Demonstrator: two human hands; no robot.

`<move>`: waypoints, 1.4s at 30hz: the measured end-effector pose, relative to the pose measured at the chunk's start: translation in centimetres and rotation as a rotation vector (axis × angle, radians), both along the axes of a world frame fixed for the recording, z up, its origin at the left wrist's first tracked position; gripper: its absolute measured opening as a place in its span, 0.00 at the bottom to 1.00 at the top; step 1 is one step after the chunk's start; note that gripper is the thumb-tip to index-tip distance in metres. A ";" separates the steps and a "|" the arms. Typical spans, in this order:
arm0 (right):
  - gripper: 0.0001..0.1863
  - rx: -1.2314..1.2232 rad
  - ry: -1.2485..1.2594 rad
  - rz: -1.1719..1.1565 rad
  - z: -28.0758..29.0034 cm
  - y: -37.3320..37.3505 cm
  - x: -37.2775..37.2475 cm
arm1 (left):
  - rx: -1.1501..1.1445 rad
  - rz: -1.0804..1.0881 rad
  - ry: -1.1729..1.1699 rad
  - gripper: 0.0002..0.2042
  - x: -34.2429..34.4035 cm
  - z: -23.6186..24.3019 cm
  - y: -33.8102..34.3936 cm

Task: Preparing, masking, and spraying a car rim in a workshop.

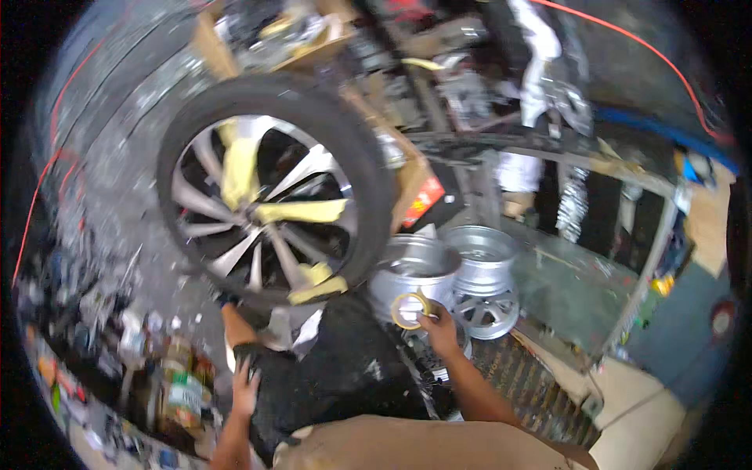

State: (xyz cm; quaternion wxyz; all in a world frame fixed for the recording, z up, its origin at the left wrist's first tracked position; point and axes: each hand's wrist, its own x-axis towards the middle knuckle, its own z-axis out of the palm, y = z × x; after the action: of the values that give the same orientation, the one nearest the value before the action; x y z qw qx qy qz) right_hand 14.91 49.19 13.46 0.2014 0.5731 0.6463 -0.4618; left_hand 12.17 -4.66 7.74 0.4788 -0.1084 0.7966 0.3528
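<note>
A large tyre (364,196) on an alloy wheel stands in front of me, with yellow masking tape (301,210) over some spokes. My right hand (439,325) grips a roll of tape (424,307) by its side, in front of silver bare rims (482,254) stacked at the right. My left hand (245,388) hangs low at the left with fingers apart and nothing visible in it, beside a black surface (313,392). Just above it is a patch of skin with a dark band, too blurred to identify. Torn white paper (308,333) lies below the tyre.
Cardboard boxes (215,51) of parts are behind the tyre. A metal-framed stand with a glass panel (572,290) is at right. Cluttered containers and debris (180,368) fill the lower left. An orange cord (619,27) runs along the top right, another along the far left.
</note>
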 end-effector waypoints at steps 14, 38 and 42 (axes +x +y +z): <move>0.16 0.338 1.125 -0.269 13.2 25.1 -33.5 | 0.043 0.526 -0.634 0.36 -0.2 2.0 -1.9; 0.48 0.633 0.522 1.598 -9.2 -10.9 -36.3 | -0.023 0.850 -0.628 0.41 4.9 2.2 -0.3; 0.54 0.852 0.171 1.613 -14.4 -18.4 -35.9 | -0.054 0.858 -0.593 0.40 8.3 0.7 -2.5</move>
State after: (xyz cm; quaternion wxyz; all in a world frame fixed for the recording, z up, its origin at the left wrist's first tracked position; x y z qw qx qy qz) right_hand -20.95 30.82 -0.93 0.1858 -0.0622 0.9790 0.0555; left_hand 20.44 -7.14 8.41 0.4932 -0.5326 0.5197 0.4506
